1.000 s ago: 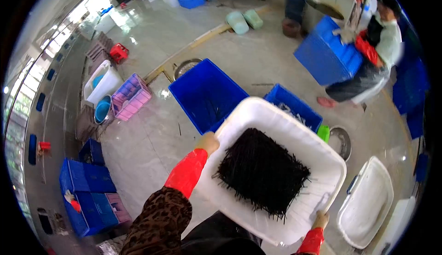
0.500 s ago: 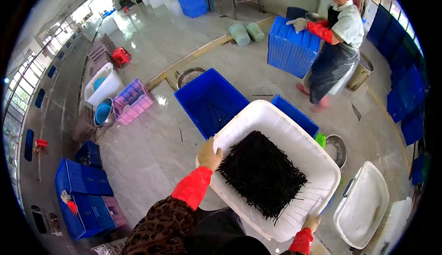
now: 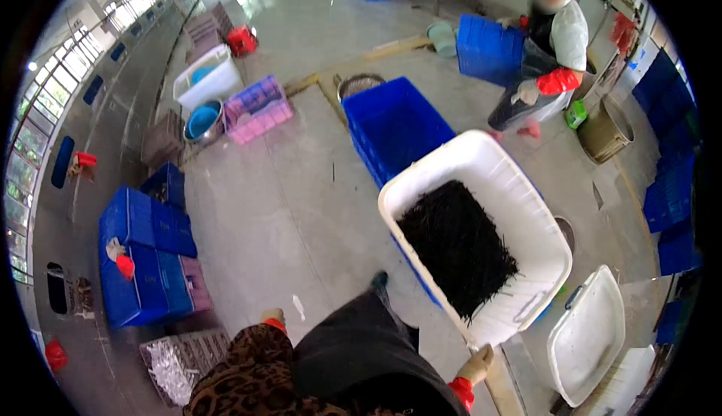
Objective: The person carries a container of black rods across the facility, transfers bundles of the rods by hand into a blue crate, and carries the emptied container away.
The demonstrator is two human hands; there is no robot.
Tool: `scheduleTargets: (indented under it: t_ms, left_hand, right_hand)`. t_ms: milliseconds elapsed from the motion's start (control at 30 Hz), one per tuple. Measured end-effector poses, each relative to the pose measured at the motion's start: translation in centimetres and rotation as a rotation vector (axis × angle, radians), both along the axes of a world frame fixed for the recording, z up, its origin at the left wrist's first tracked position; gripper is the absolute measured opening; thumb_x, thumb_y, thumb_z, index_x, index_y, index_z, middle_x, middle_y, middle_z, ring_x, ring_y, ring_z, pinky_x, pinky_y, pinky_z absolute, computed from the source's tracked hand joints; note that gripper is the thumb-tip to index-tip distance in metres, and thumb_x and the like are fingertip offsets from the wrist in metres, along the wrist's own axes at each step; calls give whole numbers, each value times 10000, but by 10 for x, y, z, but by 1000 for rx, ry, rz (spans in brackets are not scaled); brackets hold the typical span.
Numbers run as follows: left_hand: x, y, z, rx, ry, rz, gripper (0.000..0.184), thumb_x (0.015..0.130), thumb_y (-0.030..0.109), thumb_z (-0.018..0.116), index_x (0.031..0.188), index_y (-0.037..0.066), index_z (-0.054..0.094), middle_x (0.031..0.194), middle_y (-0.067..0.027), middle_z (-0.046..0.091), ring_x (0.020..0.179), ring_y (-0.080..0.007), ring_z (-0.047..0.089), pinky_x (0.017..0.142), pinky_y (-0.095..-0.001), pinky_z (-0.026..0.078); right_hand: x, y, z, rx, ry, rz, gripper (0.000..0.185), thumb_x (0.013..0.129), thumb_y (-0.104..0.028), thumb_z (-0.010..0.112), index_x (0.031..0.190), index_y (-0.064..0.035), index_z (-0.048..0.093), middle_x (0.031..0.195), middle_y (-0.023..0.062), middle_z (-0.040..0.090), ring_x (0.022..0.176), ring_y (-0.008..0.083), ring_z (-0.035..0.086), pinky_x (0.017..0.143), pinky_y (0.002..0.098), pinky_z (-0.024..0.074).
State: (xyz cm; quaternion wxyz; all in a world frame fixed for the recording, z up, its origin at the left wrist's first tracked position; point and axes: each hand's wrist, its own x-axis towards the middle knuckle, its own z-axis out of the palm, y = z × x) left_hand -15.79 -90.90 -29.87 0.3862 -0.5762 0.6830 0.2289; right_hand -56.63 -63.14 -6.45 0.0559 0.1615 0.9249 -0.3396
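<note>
The white tub (image 3: 511, 190) holds a heap of thin black sticks (image 3: 456, 247) and rests on something blue that shows along its lower left edge. Just below its near corner is my right hand (image 3: 475, 365), in a pale glove with a red cuff, holding nothing, its fingers partly extended. My left hand (image 3: 274, 316) is low, beside the patterned sleeve and away from the tub; its fingers are mostly hidden. A deep blue crate (image 3: 398, 127) stands beyond the tub's far left side.
A person (image 3: 553, 48) with red sleeves stands at the upper right beside a blue crate stack (image 3: 489, 49). An empty white tub (image 3: 588, 337) lies at the right. Pink crates (image 3: 258, 109) stand at the upper left, blue crates (image 3: 143, 254) at the left.
Both my hands have let go of the white tub; my left hand has moved down and away from it. The tub now rests farther right. The other person has lowered the blue crate stack.
</note>
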Motion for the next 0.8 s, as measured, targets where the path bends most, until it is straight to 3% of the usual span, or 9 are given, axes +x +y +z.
scheduleTargets:
  t_ms: [167, 200, 233, 300, 400, 433, 500, 633, 800]
  left_hand:
    - [-85, -48, 92, -216, 446, 653, 162, 706, 136, 432, 766, 10, 514, 690, -116, 532, 563, -193, 470, 468, -282, 346]
    - [-109, -62, 114, -274, 530, 789, 158, 704, 129, 429, 747, -4, 502, 655, -110, 528, 504, -176, 461, 416, -267, 333]
    - [-121, -59, 149, -332, 613, 924, 156, 703, 122, 426, 728, -18, 491, 621, -104, 523, 445, -159, 452, 364, -251, 320]
    - [-172, -85, 218, -223, 910, 1239, 178, 692, 148, 464, 731, -22, 503, 609, -81, 525, 456, -140, 458, 385, -241, 339]
    - [-159, -119, 161, -223, 849, 1058, 183, 685, 151, 477, 738, -19, 521, 594, -66, 522, 480, -136, 474, 420, -222, 363]
    - [-171, -133, 205, -189, 950, 1022, 189, 687, 153, 477, 752, -18, 524, 598, -65, 525, 501, -136, 487, 437, -216, 374]
    - [-171, -145, 236, -128, 1034, 990, 196, 688, 155, 477, 767, -18, 527, 602, -63, 528, 521, -136, 501, 454, -210, 386]
    - [-142, -186, 237, -192, 1220, 1288, 180, 661, 153, 491, 699, -19, 531, 615, -71, 530, 509, -125, 481, 467, -229, 383]
    - [-93, -177, 212, -234, 976, 1555, 202, 674, 194, 410, 651, 1, 466, 514, -64, 443, 371, -132, 380, 318, -249, 269]
  right_hand:
    - [-17, -38, -30, -314, -114, 177, 288, 781, -235, 443, 884, 19, 533, 800, 109, 551, 730, 155, 482, 673, 265, 381]
    - [-16, -66, -7, -346, -80, 275, 278, 779, -238, 449, 871, 8, 538, 761, 94, 555, 688, 152, 485, 642, 271, 390]
    - [-16, -100, 38, -136, -37, 463, 254, 778, -235, 451, 857, -12, 544, 730, 102, 560, 652, 173, 502, 620, 279, 397]
    - [-24, -129, 27, -148, 1, 622, 236, 764, -253, 468, 836, -44, 549, 725, 138, 551, 654, 221, 524, 614, 306, 400]
    - [-26, -184, 13, -170, -11, 686, 236, 758, -253, 472, 807, -35, 547, 711, 111, 545, 652, 198, 520, 609, 288, 400]
    - [-23, -201, 15, -171, -30, 697, 237, 758, -243, 469, 786, -20, 544, 693, 72, 544, 638, 158, 512, 601, 261, 400]
    - [-22, -243, 33, -131, -29, 856, 209, 743, -221, 486, 789, -27, 549, 730, 103, 547, 667, 167, 524, 622, 264, 402]
    - [-6, -314, 45, -144, -10, 952, 221, 744, -193, 471, 875, -35, 553, 801, 101, 561, 766, 171, 531, 694, 251, 397]
    - [5, -327, 37, -201, -70, 1035, 224, 750, -99, 412, 922, -24, 534, 802, 92, 565, 772, 163, 535, 706, 242, 402]
